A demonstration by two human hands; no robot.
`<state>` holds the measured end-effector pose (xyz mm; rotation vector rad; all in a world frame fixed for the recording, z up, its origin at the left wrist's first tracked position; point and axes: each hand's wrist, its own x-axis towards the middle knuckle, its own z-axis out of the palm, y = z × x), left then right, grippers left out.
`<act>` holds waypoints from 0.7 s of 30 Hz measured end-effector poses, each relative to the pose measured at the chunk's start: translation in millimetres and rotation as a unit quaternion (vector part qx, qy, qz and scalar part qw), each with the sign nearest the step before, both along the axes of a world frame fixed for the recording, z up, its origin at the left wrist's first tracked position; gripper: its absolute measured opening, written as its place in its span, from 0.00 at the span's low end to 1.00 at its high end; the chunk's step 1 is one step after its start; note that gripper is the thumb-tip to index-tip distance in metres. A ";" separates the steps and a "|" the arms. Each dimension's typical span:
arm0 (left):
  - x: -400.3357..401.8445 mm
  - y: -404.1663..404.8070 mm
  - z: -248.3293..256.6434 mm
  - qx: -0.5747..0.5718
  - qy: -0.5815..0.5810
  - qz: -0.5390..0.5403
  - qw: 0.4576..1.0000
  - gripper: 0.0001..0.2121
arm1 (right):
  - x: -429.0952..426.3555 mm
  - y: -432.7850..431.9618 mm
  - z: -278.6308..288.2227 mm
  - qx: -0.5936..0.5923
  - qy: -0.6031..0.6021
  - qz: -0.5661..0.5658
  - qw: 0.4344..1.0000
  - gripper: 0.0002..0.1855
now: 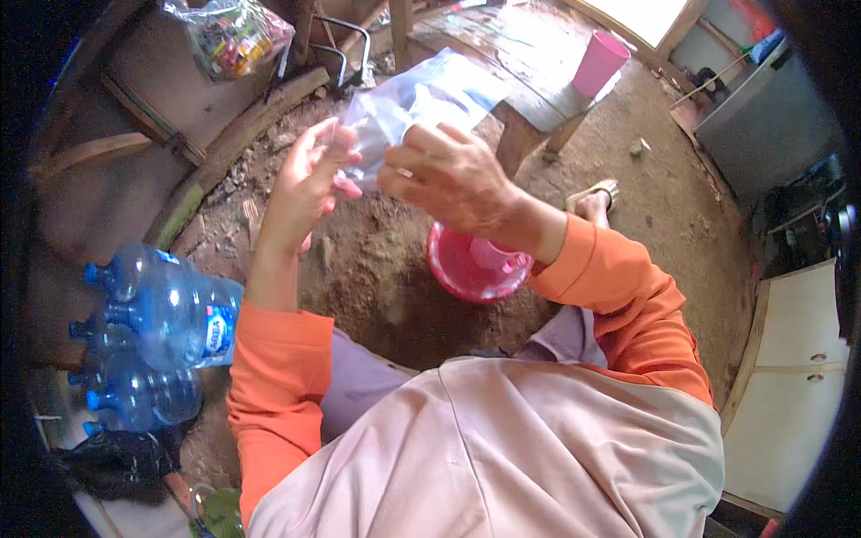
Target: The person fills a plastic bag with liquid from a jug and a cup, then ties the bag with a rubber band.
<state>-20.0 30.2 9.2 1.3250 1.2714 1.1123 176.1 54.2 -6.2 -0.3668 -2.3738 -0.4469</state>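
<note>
A clear plastic bag (pixel 377 111) is stretched between my hands above the dirt floor, its far end reaching over a wooden bench. My left hand (pixel 313 168) grips the bag's left edge between thumb and fingers. On the bag's near right side, my right hand (pixel 451 175) pinches the film, knuckles up. Something whitish shows through the plastic, too blurred to name. Below my right forearm stands a red plastic basin (pixel 447 272) on the floor. Inside it lies a pink plastic dipper or cup (pixel 491 254), partly hidden by that arm.
Several large blue water bottles (pixel 181 309) are stacked at left. A pink plastic cup (pixel 601 64) stands on the wooden bench (pixel 538 107). A clear bag of colourful packets (pixel 235 37) hangs at upper left. A white cabinet (pixel 794 397) stands at right.
</note>
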 end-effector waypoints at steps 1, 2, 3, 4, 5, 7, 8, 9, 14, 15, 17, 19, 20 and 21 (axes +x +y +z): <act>4.5 -1.7 -9.2 -0.014 0.014 -0.013 1.000 0.24 | -3.5 -9.1 -11.9 -0.015 -0.002 -0.005 1.000 0.15; 6.5 -4.8 -24.6 0.004 0.009 -0.012 1.000 0.23 | -5.7 -17.9 -23.5 -0.027 -0.001 -0.012 1.000 0.16; 7.1 -7.1 -41.4 0.024 0.003 -0.010 1.000 0.22 | -8.2 -26.6 -34.5 -0.048 0.000 -0.013 0.999 0.16; 4.7 -9.8 -54.4 0.044 -0.003 -0.009 0.999 0.21 | -11.4 -37.4 -44.5 -0.067 0.008 -0.012 0.998 0.15; 8.0 -18.9 -53.6 -0.003 0.015 -0.013 1.000 0.20 | -8.7 -46.3 -60.2 -0.125 -0.013 -0.012 0.992 0.15; -4.2 -25.0 -80.6 0.056 0.137 0.016 0.989 0.19 | -7.6 -63.4 -90.6 -0.223 -0.047 -0.030 0.973 0.14; -10.3 -29.8 -86.2 0.054 0.206 0.020 0.977 0.19 | -7.8 -71.2 -100.6 -0.266 -0.059 -0.047 0.961 0.13; -12.5 -35.7 -88.2 0.068 0.213 0.014 0.975 0.18 | -7.3 -78.1 -100.4 -0.334 -0.067 -0.088 0.936 0.10; -7.0 -70.6 -73.7 0.166 0.260 -0.088 0.947 0.14 | 10.2 -76.4 -108.0 -0.332 -0.025 -0.162 0.929 0.06; -0.7 -77.0 -66.4 0.177 0.288 -0.124 0.933 0.14 | 13.0 -74.8 -108.3 -0.318 -0.012 -0.157 0.935 0.06; 0.0 -75.2 -72.5 0.237 0.308 -0.125 0.913 0.16 | 13.1 -75.1 -105.1 -0.315 0.006 -0.149 0.937 0.06; -6.6 -72.2 -75.5 0.195 0.359 -0.119 0.905 0.19 | 13.8 -74.2 -99.8 -0.307 0.012 -0.113 0.945 0.06; -9.1 -70.3 -76.6 0.175 0.384 -0.146 0.895 0.19 | 16.2 -72.5 -98.5 -0.302 0.014 -0.097 0.948 0.06; -11.0 -68.8 -77.5 0.155 0.407 -0.173 0.883 0.20 | 18.3 -71.1 -97.8 -0.308 0.006 -0.101 0.946 0.06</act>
